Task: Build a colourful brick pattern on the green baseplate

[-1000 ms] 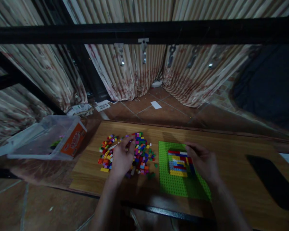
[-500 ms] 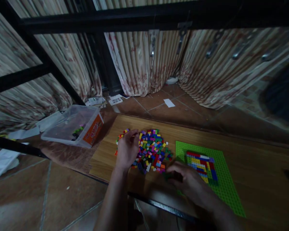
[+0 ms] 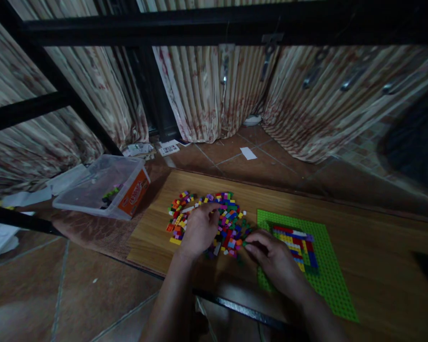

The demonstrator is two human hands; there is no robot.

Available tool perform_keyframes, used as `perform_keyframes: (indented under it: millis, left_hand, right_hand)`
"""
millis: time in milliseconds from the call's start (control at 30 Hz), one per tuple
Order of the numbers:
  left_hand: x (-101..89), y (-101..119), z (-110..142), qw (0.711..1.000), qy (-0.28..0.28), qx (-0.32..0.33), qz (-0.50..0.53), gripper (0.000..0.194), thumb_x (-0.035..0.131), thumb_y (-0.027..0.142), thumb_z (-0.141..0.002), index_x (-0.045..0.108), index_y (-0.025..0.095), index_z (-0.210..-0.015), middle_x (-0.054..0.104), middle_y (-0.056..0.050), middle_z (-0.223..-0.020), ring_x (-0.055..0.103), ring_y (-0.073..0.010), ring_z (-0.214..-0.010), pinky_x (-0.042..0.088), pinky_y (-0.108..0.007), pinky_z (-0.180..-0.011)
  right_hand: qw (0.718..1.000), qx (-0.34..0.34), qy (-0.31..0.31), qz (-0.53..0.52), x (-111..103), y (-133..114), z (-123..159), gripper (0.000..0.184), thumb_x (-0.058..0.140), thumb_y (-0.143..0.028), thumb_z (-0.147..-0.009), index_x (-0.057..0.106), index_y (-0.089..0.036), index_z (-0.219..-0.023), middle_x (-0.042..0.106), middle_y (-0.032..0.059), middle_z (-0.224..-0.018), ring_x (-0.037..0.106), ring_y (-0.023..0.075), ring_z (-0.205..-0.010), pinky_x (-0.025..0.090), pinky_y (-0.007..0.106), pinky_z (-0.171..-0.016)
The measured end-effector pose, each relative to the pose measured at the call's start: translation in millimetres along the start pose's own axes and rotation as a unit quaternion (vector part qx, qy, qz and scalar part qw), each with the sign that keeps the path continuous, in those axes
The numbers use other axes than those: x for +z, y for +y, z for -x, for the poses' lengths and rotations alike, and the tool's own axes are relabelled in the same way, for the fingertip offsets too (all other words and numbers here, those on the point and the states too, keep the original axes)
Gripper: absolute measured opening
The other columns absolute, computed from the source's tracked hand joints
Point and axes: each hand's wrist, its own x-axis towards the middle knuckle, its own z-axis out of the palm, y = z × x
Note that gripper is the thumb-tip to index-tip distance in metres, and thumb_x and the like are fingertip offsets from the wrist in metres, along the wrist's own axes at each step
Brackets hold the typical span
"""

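A pile of small multicoloured toy bricks [image 3: 231, 213] lies spread on the wooden board. My left hand [image 3: 200, 230] is over the middle of the pile, its index finger stretched among the bricks and the thumb apart from it. I see nothing held in it. Between thumb and fingertips of my right hand [image 3: 271, 254] is a small green brick [image 3: 245, 243], at the pile's right edge. Behind that hand lies a bright green baseplate [image 3: 337, 280], partly covered by the wrist. On it stands a low rectangular brick build [image 3: 296, 242] in red, blue, yellow and white.
A clear plastic bin [image 3: 92, 190] with an orange label and a few pieces inside stands left of the wooden board [image 3: 150, 223]. Papers [image 3: 169, 148] lie on the tiled floor beyond. A dark metal frame and striped curtains [image 3: 196, 95] close off the back.
My left hand has moved right across the pile, uncovering bricks on its left side. My right hand has shifted slightly up and left, bringing the green brick to the pile's edge.
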Motion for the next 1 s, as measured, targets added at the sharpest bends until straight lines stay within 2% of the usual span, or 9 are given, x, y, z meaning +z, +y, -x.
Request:
perform_keyframes:
  millis: [133, 267, 433, 567, 700, 833, 1000]
  left_hand:
    - [7.1, 9.7, 3.2, 0.997, -0.054, 0.008, 0.057, 0.029, 0.050, 0.021, -0.087, 0.068, 0.018, -0.110, 0.072, -0.005, -0.102, 0.067, -0.0181, -0.089, 0.050, -0.029, -0.083]
    - [19.6, 18.1, 6.6, 0.988, -0.104, 0.011, 0.117, 0.030, 0.050, 0.022, -0.087, 0.067, 0.018, -0.111, 0.073, -0.005, -0.098, 0.068, -0.0169, -0.082, 0.052, -0.027, -0.076]
    - [39.6, 29.3, 13.9, 0.968, -0.162, 0.031, 0.189, 0.028, 0.053, 0.019, -0.085, 0.069, 0.021, -0.107, 0.072, -0.004, -0.103, 0.067, -0.0165, -0.087, 0.051, -0.027, -0.078]
    - [52.0, 38.6, 17.8, 0.949, -0.193, 0.040, 0.245, 0.026, 0.054, 0.016, -0.083, 0.069, 0.021, -0.104, 0.071, -0.003, -0.100, 0.065, -0.0161, -0.090, 0.049, -0.027, -0.081]
    - [58.5, 45.6, 17.7, 0.942, -0.198, 0.041, 0.269, 0.018, 0.057, 0.019, -0.082, 0.069, 0.018, -0.095, 0.069, -0.002, -0.087, 0.062, -0.0144, -0.081, 0.047, -0.024, -0.074]
    - [62.4, 51.5, 17.1, 0.923, -0.211, 0.010, 0.321, 0.010, 0.058, 0.020, -0.080, 0.067, 0.015, -0.080, 0.062, 0.000, -0.070, 0.056, -0.0111, -0.068, 0.043, -0.022, -0.064]
    - [63.2, 59.2, 18.0, 0.871, -0.248, -0.074, 0.417, 0.015, 0.064, 0.028, -0.076, 0.066, 0.013, -0.078, 0.059, 0.001, -0.064, 0.054, -0.0095, -0.059, 0.044, -0.022, -0.060]
  right_hand:
    - [0.998, 0.024, 0.053, -0.035, -3.4, 2.0, 2.3, 0.013, 0.054, -0.030, -0.088, 0.065, -0.024, -0.093, 0.067, 0.0019, -0.091, 0.062, 0.0178, -0.086, 0.046, 0.030, -0.077]
    - [0.993, 0.022, 0.099, -0.063, -8.4, 5.0, 5.0, 0.016, 0.056, -0.027, -0.085, 0.067, -0.024, -0.097, 0.069, 0.0031, -0.095, 0.063, 0.0189, -0.091, 0.048, 0.031, -0.080]
    - [0.987, 0.023, 0.134, -0.082, -16.2, 7.8, 7.8, 0.015, 0.059, -0.027, -0.084, 0.067, -0.024, -0.096, 0.068, 0.0028, -0.090, 0.063, 0.0178, -0.085, 0.049, 0.029, -0.075]
    - [0.985, 0.027, 0.144, -0.094, -22.3, 9.0, 10.7, 0.012, 0.058, -0.027, -0.084, 0.066, -0.023, -0.092, 0.068, 0.0022, -0.089, 0.063, 0.0171, -0.085, 0.048, 0.028, -0.075]
    - [0.978, 0.032, 0.162, -0.123, -25.6, 11.3, 12.2, 0.010, 0.061, -0.027, -0.082, 0.067, -0.022, -0.088, 0.067, 0.0014, -0.084, 0.062, 0.0160, -0.080, 0.048, 0.026, -0.071]
    - [0.967, 0.037, 0.161, -0.194, -28.5, 10.4, 13.4, 0.009, 0.066, -0.030, -0.080, 0.069, -0.022, -0.082, 0.068, 0.0005, -0.079, 0.062, 0.0147, -0.074, 0.049, 0.026, -0.068]
    - [0.940, 0.057, 0.162, -0.295, -32.8, 7.1, 16.3, 0.011, 0.072, -0.032, -0.073, 0.072, -0.022, -0.078, 0.071, 0.0006, -0.074, 0.064, 0.0153, -0.070, 0.051, 0.028, -0.066]
